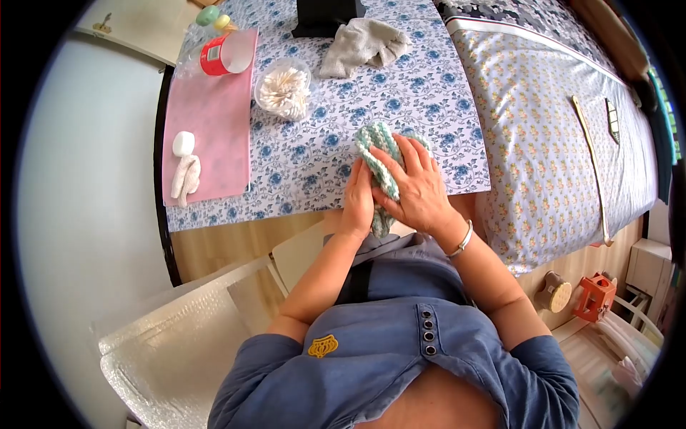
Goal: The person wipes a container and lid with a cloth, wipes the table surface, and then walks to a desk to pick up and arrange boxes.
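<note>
A knitted piece in green and white yarn (376, 136) lies bunched at the front edge of the table, its lower end hanging over the edge. My left hand (359, 200) presses against its left side with the fingers held together. Across its top and right side rests my right hand (418, 186), a fold of the knit running between thumb and fingers. The knit's far right corner shows past my right fingertips; what lies under the palm is hidden. A silver bangle (463, 238) circles my right wrist.
The table has a blue-flowered cloth (314, 154) and a pink mat (214, 107). On it are a tub of cotton swabs (284, 89), a red cup (227, 54), a beige cloth (364, 46), a black object (329, 16) and a small white item (187, 179). A bed (543, 143) stands right.
</note>
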A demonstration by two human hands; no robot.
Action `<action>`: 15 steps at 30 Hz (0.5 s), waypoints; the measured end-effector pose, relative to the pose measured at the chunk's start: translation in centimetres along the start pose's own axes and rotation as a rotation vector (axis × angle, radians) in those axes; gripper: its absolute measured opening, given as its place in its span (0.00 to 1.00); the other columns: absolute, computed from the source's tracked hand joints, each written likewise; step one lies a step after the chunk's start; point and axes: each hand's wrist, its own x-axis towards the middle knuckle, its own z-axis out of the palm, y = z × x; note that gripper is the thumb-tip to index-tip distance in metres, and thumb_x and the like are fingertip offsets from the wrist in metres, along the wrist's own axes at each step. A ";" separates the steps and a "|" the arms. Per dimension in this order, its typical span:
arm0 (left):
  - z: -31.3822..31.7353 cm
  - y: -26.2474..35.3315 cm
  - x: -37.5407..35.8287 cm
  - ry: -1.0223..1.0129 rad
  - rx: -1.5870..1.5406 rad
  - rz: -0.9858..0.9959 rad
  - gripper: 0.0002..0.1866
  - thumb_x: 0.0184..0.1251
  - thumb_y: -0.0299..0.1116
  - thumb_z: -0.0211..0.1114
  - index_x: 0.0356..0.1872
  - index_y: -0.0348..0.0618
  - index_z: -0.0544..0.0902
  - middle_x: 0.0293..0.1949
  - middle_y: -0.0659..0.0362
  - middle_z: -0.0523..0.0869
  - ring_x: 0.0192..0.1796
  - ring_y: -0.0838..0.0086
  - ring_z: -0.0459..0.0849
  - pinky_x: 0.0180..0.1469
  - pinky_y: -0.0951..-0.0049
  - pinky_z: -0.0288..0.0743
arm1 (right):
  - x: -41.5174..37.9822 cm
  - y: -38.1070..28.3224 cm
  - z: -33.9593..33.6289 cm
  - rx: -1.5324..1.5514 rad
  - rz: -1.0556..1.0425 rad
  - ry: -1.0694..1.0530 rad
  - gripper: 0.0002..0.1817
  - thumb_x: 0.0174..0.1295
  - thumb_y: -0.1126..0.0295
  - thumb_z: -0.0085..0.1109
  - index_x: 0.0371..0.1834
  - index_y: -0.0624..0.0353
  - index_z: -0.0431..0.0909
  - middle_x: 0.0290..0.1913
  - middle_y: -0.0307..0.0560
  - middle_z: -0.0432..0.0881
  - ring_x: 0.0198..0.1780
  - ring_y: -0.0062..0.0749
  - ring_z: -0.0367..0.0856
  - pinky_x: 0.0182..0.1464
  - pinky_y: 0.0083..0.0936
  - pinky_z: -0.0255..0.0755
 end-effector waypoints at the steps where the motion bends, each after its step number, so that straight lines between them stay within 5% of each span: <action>1: -0.3 -0.2 0.2 0.023 -0.015 -0.013 0.20 0.70 0.41 0.36 0.55 0.40 0.65 0.50 0.58 0.72 0.50 0.78 0.70 0.51 0.79 0.65 | 0.4 0.3 0.3 0.042 0.020 -0.018 0.31 0.49 0.51 0.56 0.57 0.47 0.64 0.55 0.55 0.62 0.55 0.49 0.61 0.51 0.41 0.61; 3: -0.6 -0.7 0.3 0.040 0.050 0.067 0.19 0.70 0.40 0.40 0.54 0.39 0.67 0.47 0.58 0.73 0.47 0.79 0.70 0.50 0.80 0.64 | 1.4 0.7 0.6 0.107 0.071 0.060 0.25 0.53 0.49 0.52 0.49 0.52 0.71 0.43 0.53 0.71 0.43 0.47 0.70 0.43 0.37 0.67; 7: -0.6 -1.7 0.2 0.080 0.070 0.149 0.19 0.69 0.40 0.43 0.53 0.37 0.68 0.47 0.58 0.74 0.48 0.78 0.70 0.52 0.79 0.63 | 2.2 2.8 2.4 0.237 0.266 0.101 0.21 0.59 0.50 0.46 0.35 0.58 0.75 0.29 0.53 0.75 0.34 0.50 0.73 0.38 0.35 0.68; 10: -0.7 -2.0 0.3 0.049 0.004 0.166 0.20 0.69 0.40 0.43 0.53 0.36 0.68 0.47 0.58 0.74 0.48 0.78 0.71 0.52 0.79 0.62 | 2.3 3.2 1.9 0.296 0.399 -0.003 0.22 0.59 0.49 0.45 0.35 0.58 0.75 0.29 0.54 0.75 0.35 0.50 0.73 0.36 0.35 0.68; 14: -0.6 -1.5 0.1 0.031 0.011 0.144 0.19 0.69 0.40 0.44 0.52 0.36 0.69 0.47 0.57 0.75 0.48 0.78 0.71 0.52 0.78 0.62 | 0.7 2.4 1.2 0.201 0.282 -0.015 0.23 0.60 0.49 0.42 0.48 0.55 0.69 0.39 0.52 0.74 0.44 0.47 0.71 0.50 0.43 0.59; 15: -0.7 -1.6 0.2 0.030 0.069 0.178 0.19 0.69 0.39 0.44 0.51 0.35 0.70 0.47 0.57 0.75 0.49 0.77 0.71 0.52 0.78 0.63 | 0.1 2.6 0.8 0.145 0.209 -0.120 0.27 0.59 0.48 0.43 0.56 0.54 0.62 0.45 0.54 0.70 0.49 0.48 0.69 0.57 0.46 0.50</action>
